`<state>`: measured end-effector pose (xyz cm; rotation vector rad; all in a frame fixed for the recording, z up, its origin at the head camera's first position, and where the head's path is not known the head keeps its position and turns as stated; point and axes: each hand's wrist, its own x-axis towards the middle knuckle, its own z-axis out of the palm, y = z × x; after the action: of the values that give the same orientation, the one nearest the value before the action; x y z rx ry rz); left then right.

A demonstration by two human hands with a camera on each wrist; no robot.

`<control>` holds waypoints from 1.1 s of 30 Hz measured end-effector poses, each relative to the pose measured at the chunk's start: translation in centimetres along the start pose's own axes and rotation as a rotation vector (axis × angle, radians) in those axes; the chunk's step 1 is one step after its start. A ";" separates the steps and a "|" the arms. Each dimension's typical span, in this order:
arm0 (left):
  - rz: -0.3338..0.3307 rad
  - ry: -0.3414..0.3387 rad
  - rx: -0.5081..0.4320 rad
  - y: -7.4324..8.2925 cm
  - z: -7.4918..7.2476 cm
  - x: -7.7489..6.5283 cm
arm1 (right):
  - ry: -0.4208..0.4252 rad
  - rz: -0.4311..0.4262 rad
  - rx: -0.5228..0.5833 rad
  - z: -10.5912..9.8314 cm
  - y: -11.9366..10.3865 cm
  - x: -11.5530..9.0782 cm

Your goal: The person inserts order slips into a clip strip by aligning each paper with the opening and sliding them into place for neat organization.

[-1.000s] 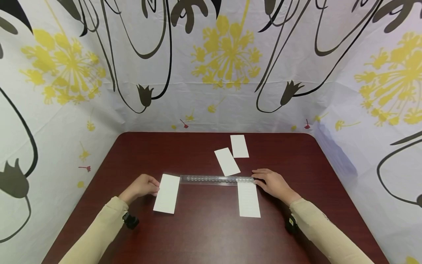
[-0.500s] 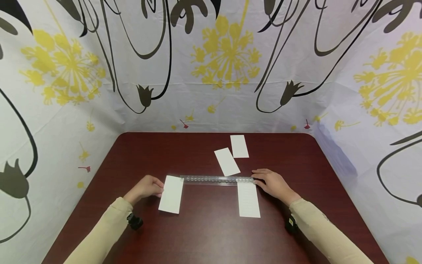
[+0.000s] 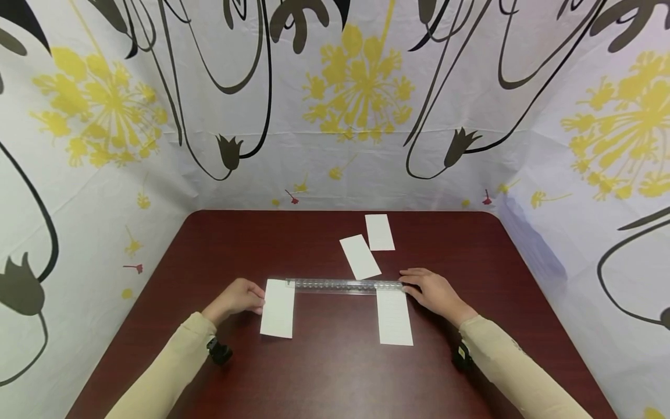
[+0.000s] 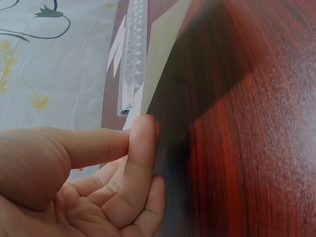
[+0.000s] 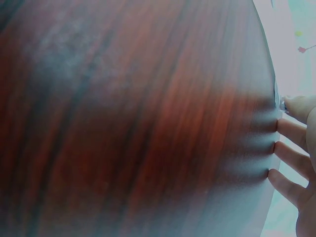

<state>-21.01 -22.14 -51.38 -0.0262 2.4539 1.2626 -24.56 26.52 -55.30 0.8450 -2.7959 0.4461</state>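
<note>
My left hand (image 3: 241,297) pinches the left edge of a white card (image 3: 277,308) between thumb and index finger. In the left wrist view that card (image 4: 163,44) is tilted up, its shadow on the tabletop. A clear plastic ruler (image 3: 335,285) lies crosswise, its left end overlapping the held card's top. A second white card (image 3: 395,317), faintly lined, lies with its top edge under the ruler's right end. My right hand (image 3: 431,291) rests at that end. In the right wrist view its spread fingers (image 5: 291,155) touch the table and one digit meets the ruler's end.
Two more white cards, one angled (image 3: 360,257) and one straighter (image 3: 380,232), lie behind the ruler. The dark red wood table (image 3: 335,372) has rounded far corners. A white floral cloth (image 3: 335,169) hangs around it.
My left hand has moved right with its card. The card stands straighter, and its top now overlaps the ruler's left end. My right hand, the ruler and the other cards stay put.
</note>
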 end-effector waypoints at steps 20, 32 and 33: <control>-0.006 0.006 0.014 0.5 0.9 0.3 | -0.027 0.014 0.017 -0.1 0.0 0.0; -0.007 0.029 0.058 0.7 0.5 0.0 | -0.027 0.013 0.008 -0.1 0.0 0.0; -0.004 0.035 0.063 0.7 0.5 0.0 | -0.024 0.013 0.008 -0.1 0.0 0.1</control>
<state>-20.95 -21.37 -51.05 -0.0370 2.5210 1.1922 -24.59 26.54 -55.16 0.8402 -2.8248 0.4522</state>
